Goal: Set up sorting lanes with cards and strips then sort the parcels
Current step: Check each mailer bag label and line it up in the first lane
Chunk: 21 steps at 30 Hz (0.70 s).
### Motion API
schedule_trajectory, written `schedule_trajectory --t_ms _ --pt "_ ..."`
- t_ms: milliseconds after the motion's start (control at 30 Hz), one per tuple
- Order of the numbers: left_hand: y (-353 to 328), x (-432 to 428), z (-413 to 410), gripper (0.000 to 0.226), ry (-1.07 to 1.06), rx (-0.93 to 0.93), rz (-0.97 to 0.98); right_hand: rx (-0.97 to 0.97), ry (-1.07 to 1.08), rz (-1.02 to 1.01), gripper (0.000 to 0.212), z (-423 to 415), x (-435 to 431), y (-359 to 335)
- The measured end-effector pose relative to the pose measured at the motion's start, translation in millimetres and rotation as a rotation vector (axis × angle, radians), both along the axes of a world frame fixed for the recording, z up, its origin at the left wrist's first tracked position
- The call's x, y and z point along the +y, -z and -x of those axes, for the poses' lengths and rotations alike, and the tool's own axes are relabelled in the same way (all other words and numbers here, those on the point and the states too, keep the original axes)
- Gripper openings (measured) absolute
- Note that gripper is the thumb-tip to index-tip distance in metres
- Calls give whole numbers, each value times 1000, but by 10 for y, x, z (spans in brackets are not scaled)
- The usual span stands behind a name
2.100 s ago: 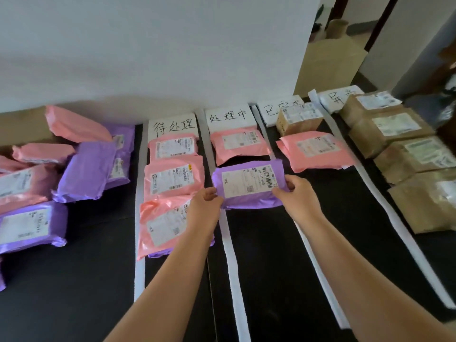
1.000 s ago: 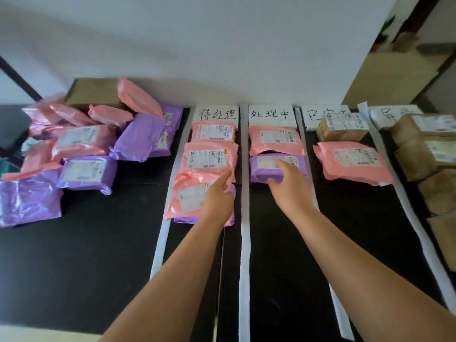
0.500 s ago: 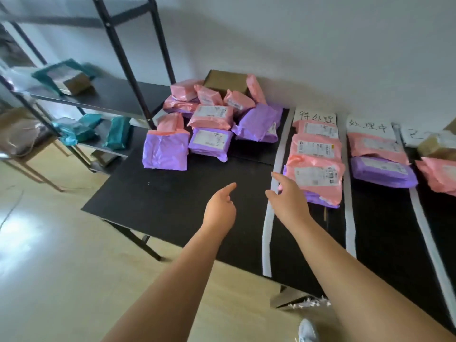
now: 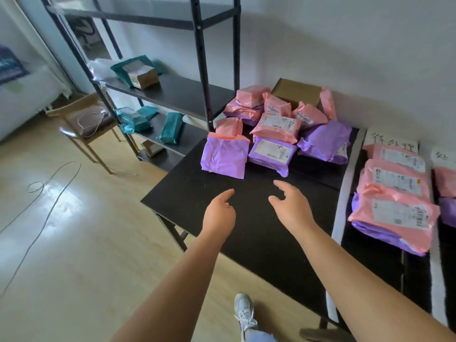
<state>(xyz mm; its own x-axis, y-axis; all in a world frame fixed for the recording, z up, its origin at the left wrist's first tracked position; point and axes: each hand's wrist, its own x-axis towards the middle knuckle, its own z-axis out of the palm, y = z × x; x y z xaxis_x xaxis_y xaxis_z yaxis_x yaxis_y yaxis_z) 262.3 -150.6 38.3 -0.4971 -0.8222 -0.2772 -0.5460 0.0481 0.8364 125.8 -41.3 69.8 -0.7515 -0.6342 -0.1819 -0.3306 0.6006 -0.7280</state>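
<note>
Pale wooden floor (image 4: 74, 243) is stretching away beyond the bench's left end, with a thin cable (image 4: 49, 193) lying looped on it and a wooden chair (image 4: 86, 124) standing farther out from that same end. A black metal rack (image 4: 202, 70) is standing just off the bench's far left corner, carrying teal parcels (image 4: 170, 128) on its shelves. The black bench (image 4: 187, 193) is standing against a white wall. At its far left part a heap of parcels (image 4: 276, 124) in pink and purple wrapping is lying piled around a brown cardboard box (image 4: 296, 93), with two purple ones lying nearest the bench's front edge.

The left hand (image 4: 219, 213) is hovering over bare bench top near the left front corner, its fingers (image 4: 227, 193) loosely spread and holding nothing. The right hand (image 4: 293, 206) is hovering farther along the bench, fingers likewise spread and empty.

A white strip (image 4: 345, 193) is running across the bench from back to front. Past it a handwritten card (image 4: 392, 143) is lying at the bench's back edge, and a row of labelled parcels (image 4: 394, 178), pink with a purple one showing beneath, is lying from the card toward the bench's front. A second card (image 4: 444, 156) is showing partly at the bench's right, cut off by the picture's edge
</note>
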Motion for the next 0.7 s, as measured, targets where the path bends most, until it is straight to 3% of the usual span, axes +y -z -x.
schedule_trajectory --t_ms 333,700 --pt "320 -940 261 53 -24 -228 11 -101 -33 -66 48 470 -1143 465" --pt "639 -1922 512 56 35 -367 47 -70 -120 -379 56 725 -1840 883"
